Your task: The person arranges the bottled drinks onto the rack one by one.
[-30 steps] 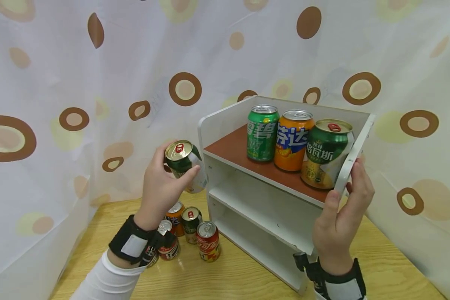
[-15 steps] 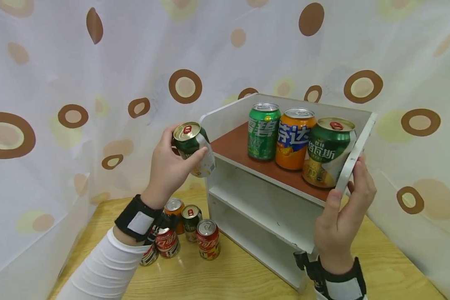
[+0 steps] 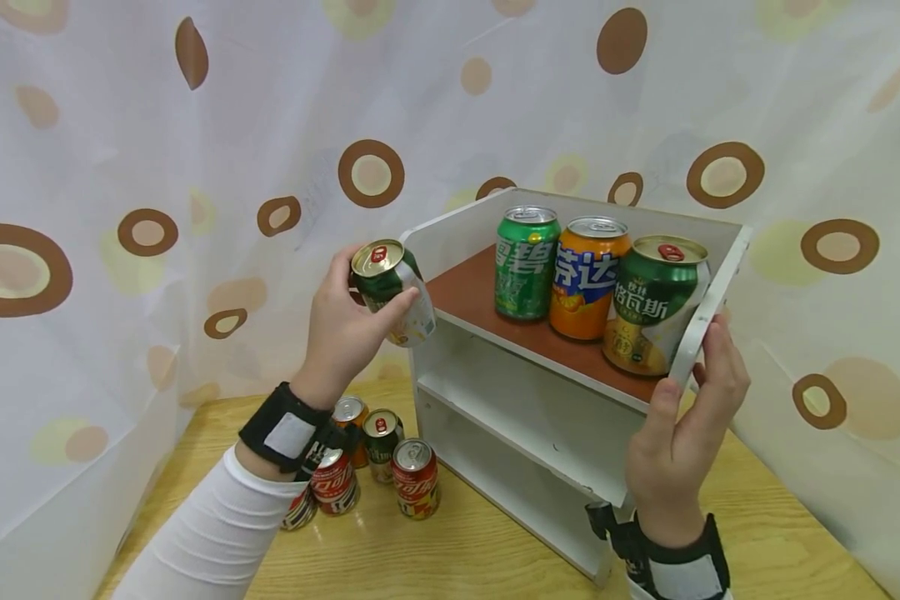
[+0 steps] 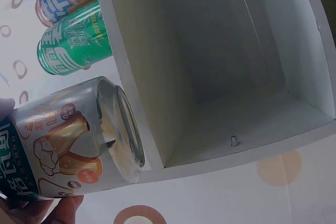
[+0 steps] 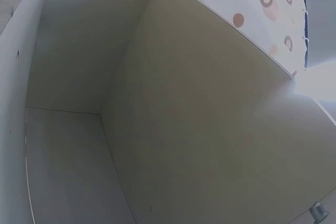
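My left hand (image 3: 337, 337) grips a green and white drink can (image 3: 397, 296) with a gold top and red tab, fingers behind it and thumb across its front. The can hangs slightly tilted at the left side of a white shelf (image 3: 453, 292) with a brown top board. In the left wrist view the can's (image 4: 68, 145) base overlaps the shelf's edge. My right hand (image 3: 682, 425) holds the front edge of the shelf's right side panel between thumb and fingers. On the top board stand a green can (image 3: 527, 267), an orange can (image 3: 585, 283) and a green-gold can (image 3: 648, 312).
On the wooden table (image 3: 450, 554) left of the shelf stand several cans, among them a red can (image 3: 416, 479), another red can (image 3: 336, 483), a dark green can (image 3: 381, 450) and an orange can (image 3: 350, 410). A dotted curtain (image 3: 450, 117) hangs behind.
My left hand has lifted the can up and slightly right, with most of that motion in the first half second. My right hand keeps its hold on the side panel.
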A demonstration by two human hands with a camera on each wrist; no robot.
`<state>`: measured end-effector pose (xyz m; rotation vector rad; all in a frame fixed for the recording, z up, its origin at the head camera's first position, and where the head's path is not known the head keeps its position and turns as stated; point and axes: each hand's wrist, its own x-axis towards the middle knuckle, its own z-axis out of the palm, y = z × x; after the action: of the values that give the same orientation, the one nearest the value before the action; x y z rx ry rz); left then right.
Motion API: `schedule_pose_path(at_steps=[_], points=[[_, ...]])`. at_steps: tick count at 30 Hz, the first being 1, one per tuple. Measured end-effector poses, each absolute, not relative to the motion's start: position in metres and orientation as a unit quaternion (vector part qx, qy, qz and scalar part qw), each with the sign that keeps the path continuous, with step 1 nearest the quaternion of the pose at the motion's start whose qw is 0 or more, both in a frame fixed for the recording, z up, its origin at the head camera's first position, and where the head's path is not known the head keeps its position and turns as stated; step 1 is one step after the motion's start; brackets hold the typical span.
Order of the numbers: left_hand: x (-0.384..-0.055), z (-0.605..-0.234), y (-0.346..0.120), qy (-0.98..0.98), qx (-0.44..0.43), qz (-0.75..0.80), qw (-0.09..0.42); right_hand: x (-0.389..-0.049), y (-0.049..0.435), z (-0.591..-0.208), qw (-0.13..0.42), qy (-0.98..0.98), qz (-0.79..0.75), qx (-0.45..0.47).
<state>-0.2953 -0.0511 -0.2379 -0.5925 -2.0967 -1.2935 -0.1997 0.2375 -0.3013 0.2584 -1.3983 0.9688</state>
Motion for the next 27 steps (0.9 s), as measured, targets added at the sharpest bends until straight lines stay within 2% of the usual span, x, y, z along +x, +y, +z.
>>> schedule_pose_path(at_steps=[27], points=[[-0.314,-0.222,-0.022,-0.785,-0.238,-0.497,0.281,-0.201,0.240,-0.304,0.650,-0.620,0.424,0.113]])
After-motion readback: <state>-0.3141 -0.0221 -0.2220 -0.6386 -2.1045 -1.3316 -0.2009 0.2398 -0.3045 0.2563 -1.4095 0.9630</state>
